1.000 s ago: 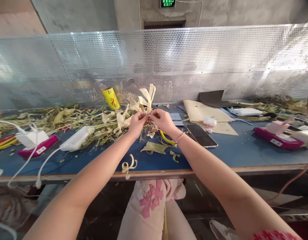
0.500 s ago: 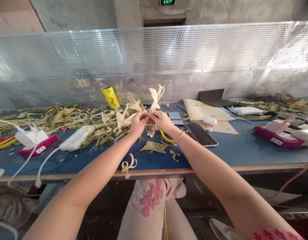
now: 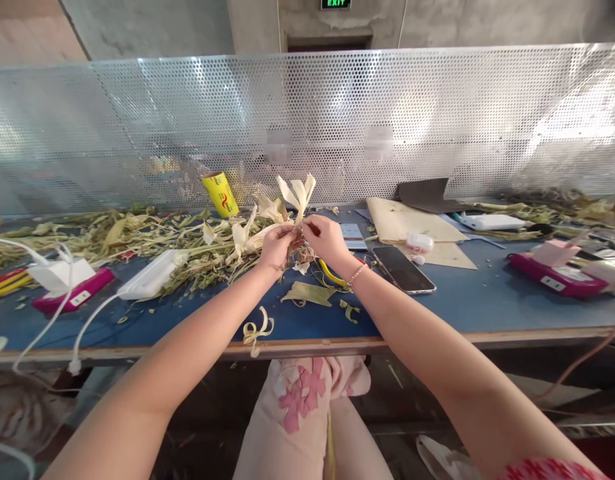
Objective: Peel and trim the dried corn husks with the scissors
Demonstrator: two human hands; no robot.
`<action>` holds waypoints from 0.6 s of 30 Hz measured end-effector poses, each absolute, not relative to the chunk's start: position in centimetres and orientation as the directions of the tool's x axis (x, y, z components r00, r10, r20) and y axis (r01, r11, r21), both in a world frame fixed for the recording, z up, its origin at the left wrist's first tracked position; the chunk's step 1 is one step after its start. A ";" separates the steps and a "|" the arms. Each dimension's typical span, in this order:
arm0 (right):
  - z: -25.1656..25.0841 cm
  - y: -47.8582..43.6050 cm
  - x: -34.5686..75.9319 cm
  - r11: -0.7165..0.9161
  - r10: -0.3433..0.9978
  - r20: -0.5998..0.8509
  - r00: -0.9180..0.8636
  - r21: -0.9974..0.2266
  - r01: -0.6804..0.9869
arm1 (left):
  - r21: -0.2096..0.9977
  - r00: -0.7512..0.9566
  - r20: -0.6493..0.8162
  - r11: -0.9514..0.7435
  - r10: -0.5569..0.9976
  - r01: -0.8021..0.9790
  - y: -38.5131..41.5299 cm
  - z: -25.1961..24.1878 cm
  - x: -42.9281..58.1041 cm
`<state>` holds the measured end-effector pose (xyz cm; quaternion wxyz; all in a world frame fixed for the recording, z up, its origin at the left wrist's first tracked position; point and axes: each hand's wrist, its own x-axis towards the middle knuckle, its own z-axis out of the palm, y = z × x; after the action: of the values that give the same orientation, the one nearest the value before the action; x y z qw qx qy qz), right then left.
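Note:
A small bundle of pale dried leaf strips (image 3: 298,194) stands upright between my two hands over the blue table (image 3: 487,307). My left hand (image 3: 274,245) pinches its base from the left, fingers closed. My right hand (image 3: 328,240) is closed on the same base from the right, with thin tan string (image 3: 302,253) hanging below the fingers. A bracelet sits on my right wrist. Loose leaf scraps (image 3: 307,294) lie on the table just below my hands.
A heap of green and yellow leaves (image 3: 137,243) covers the table's left. A yellow roll (image 3: 220,195), a phone (image 3: 400,269), yellow-handled scissors (image 3: 332,277), paper sheets (image 3: 412,227), magenta devices (image 3: 557,277) and white chargers (image 3: 152,283) lie around. A perforated metal screen (image 3: 437,120) stands behind.
The leaf bundle's tips have swung from leaning right back to upright, and my hands have shifted slightly while still pinching its base.

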<state>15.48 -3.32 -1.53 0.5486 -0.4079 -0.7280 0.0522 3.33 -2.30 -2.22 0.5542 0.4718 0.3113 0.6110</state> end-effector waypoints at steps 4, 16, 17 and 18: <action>-1.6 -3.2 15.7 0.662 0.647 0.761 -0.045 -0.532 0.528 | 0.913 0.019 0.202 -0.182 0.979 -0.365 -2.4 -2.0 3.5; -2.1 -2.7 15.7 0.711 0.608 0.784 -0.128 -0.465 0.527 | 0.919 0.038 0.282 -0.258 0.959 -0.299 -3.2 -1.7 3.6; -2.1 -2.7 15.7 0.707 0.611 0.781 -0.128 -0.465 0.533 | 0.916 0.037 0.287 -0.263 0.957 -0.303 -3.2 -1.7 3.6; -2.1 -2.7 15.7 0.704 0.613 0.780 -0.128 -0.464 0.538 | 0.913 0.034 0.292 -0.268 0.956 -0.308 -3.1 -1.8 3.6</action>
<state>15.66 -2.74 -2.07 0.5375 -0.3833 -0.7503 0.0348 3.56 -3.08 -1.79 0.5129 0.5042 0.3210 0.6162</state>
